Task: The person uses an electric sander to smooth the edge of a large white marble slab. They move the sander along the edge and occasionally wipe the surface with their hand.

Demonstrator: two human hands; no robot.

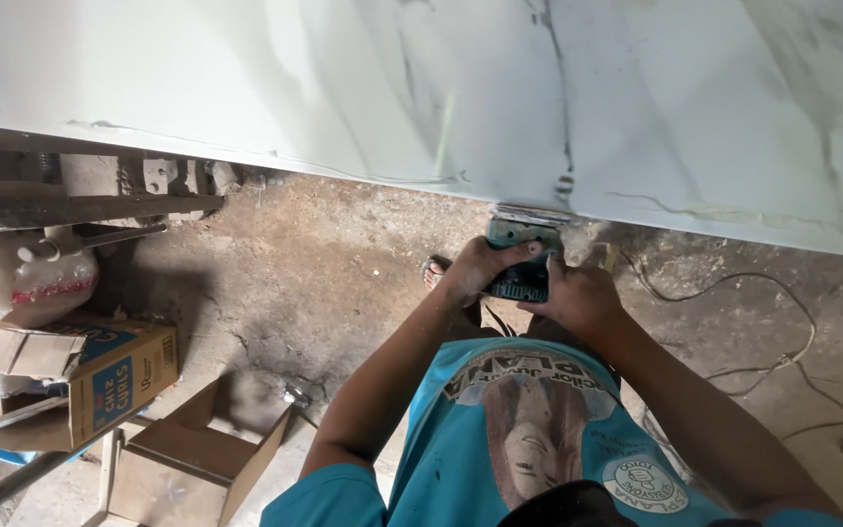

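Marble-veined white slab (421,88): its lower edge meets the grinder (522,256), gripped by left hand (480,268) and right hand (578,295); bare dirt floor (324,283) lies open leftward

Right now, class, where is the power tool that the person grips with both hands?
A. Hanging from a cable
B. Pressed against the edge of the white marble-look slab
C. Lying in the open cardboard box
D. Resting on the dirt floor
B: both hands, left hand and right hand, hold the power tool up against the lower edge of the white slab.

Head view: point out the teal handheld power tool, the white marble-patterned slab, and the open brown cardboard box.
teal handheld power tool (522,256), head view, its body between the hands
white marble-patterned slab (343,88), head view, its top face
open brown cardboard box (182,473), head view, its front wall
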